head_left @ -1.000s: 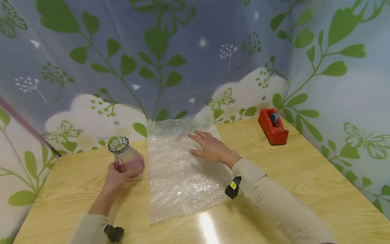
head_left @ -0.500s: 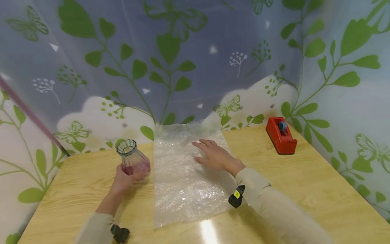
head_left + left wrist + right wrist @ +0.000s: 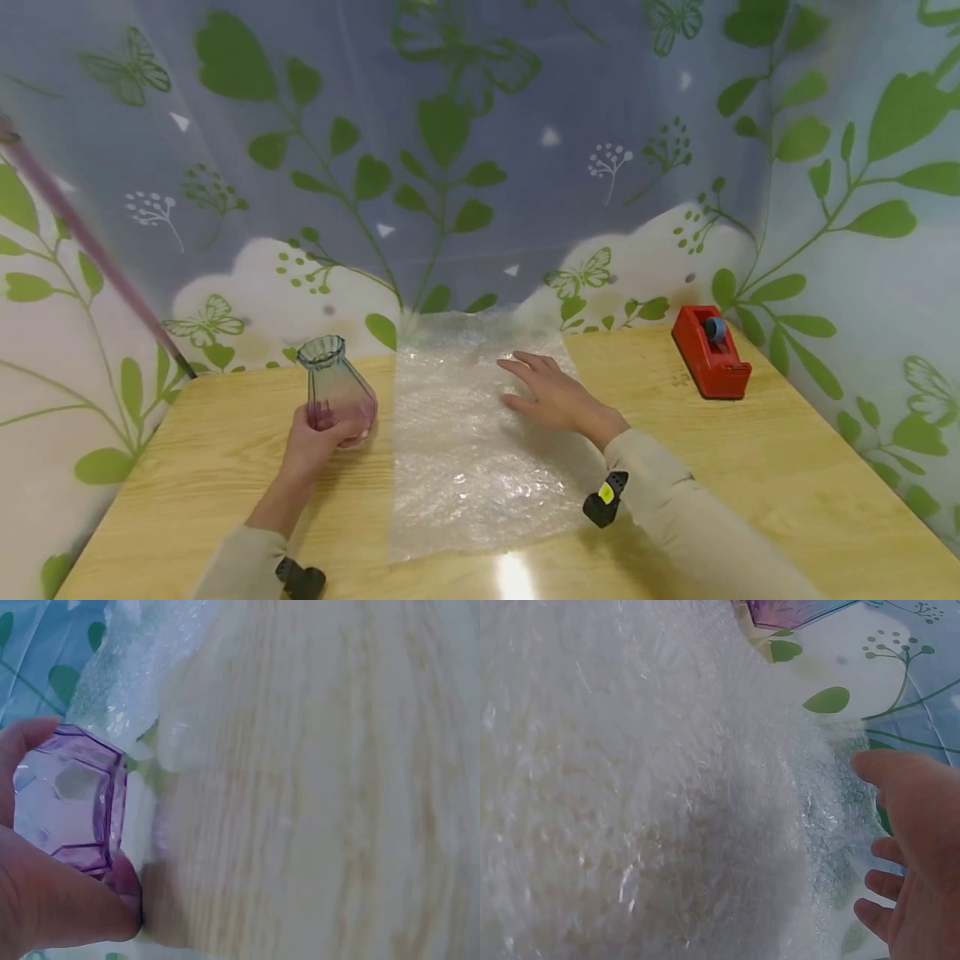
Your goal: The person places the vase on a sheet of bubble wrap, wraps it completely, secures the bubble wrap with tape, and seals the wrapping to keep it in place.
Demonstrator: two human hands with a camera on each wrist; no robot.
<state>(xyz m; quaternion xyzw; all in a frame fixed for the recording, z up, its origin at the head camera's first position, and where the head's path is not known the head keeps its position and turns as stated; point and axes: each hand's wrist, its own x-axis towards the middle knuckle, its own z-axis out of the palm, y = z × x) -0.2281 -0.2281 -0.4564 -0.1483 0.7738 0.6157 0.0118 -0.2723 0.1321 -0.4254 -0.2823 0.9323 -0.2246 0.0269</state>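
Observation:
A faceted glass vase (image 3: 341, 392), green at its fluted rim and pink toward its base, is gripped low down by my left hand (image 3: 311, 443). It tilts, with the rim leaning to the left, and seems held off the table. In the left wrist view, thumb and fingers span the vase's purple base (image 3: 71, 799). A sheet of bubble wrap (image 3: 465, 467) lies flat to the right of the vase. Over its upper right part hovers my right hand (image 3: 558, 396), fingers spread and holding nothing. The right wrist view shows that hand's fingers apart above the bubble wrap (image 3: 667, 787).
A red tape dispenser (image 3: 708, 354) with a blue roll stands at the table's back right. The wooden table (image 3: 720, 500) meets a leaf-patterned cloth backdrop (image 3: 510, 167) behind and at both sides. The wrap's far edge reaches the backdrop.
The head view has shifted, so the whole scene sits further right and lower. My left hand keeps its grip on the vase; my right hand stays spread over the bubble wrap.

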